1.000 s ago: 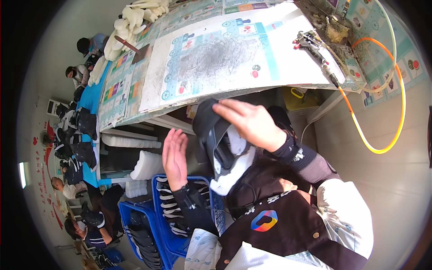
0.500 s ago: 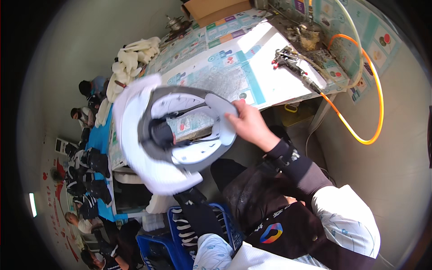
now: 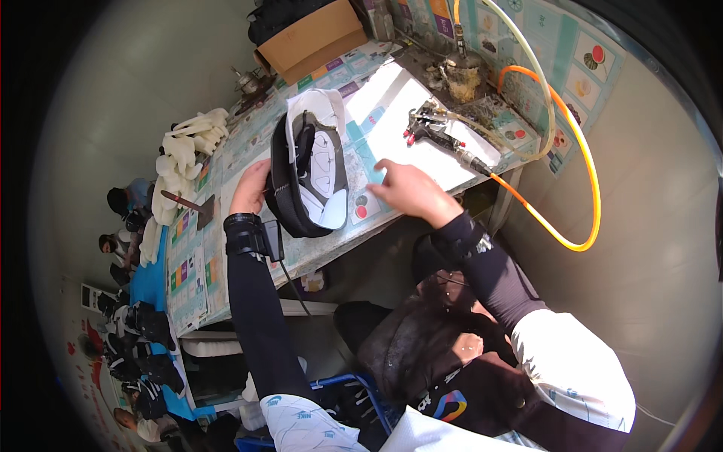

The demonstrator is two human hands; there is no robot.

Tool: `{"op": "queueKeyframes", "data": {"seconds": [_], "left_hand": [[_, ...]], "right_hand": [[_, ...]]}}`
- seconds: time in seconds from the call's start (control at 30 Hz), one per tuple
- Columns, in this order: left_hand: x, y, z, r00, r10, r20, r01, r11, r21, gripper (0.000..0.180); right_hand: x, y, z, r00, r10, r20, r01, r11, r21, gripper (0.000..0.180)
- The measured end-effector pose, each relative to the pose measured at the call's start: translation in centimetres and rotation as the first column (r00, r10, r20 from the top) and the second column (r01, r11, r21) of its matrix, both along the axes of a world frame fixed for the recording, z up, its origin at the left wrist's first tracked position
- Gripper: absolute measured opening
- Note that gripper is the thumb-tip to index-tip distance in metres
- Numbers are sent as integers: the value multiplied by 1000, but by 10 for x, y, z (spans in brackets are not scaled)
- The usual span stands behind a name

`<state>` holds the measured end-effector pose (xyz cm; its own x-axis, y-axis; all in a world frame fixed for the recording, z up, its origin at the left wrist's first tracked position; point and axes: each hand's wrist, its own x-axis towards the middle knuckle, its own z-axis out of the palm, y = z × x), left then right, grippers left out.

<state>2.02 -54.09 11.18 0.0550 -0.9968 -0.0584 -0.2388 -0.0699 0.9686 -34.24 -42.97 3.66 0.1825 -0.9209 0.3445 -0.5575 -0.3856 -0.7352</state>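
Note:
A hollow padded piece [image 3: 280,184], black outside with a white lining and a white flap at its far end, stands on the worktable [image 3: 260,143]; its exact kind I cannot make out. My left hand [image 3: 250,188] grips its left side, the fingers partly hidden behind the black wall. To the right of the piece, my right hand [image 3: 410,192] hovers over the table edge, apart from it. Its fingers are half bent and spread, with nothing in them. Beyond that hand lies a spray gun [image 3: 433,128] on a white sheet.
An orange hose [image 3: 584,166] loops from the spray gun down past the table's right side. White foam-like pieces [image 3: 184,147] and a wooden-handled blade [image 3: 202,211] lie at the left. A cardboard box [image 3: 312,41] stands at the back. A blue crate [image 3: 369,395] sits below; people work far left.
The padded piece has gone from mid-air in front of the table onto the tabletop, and has turned. My right hand has let go of it; my left hand has come into sight at its left side.

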Motion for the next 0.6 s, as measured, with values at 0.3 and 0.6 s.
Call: {"op": "queueKeyframes", "data": {"seconds": [0.3,0.6], "left_hand": [[-14,-20,-14,976,210,60,-205,976,-81,30],[-6,-24,-23,976,200,86,-188,973,-132,21]], "right_hand": [[-77,-132,-44,768,-485,-419,207,806,-554,14],[-52,-32,34,998,-66,8,67,984,-165,22]]}}
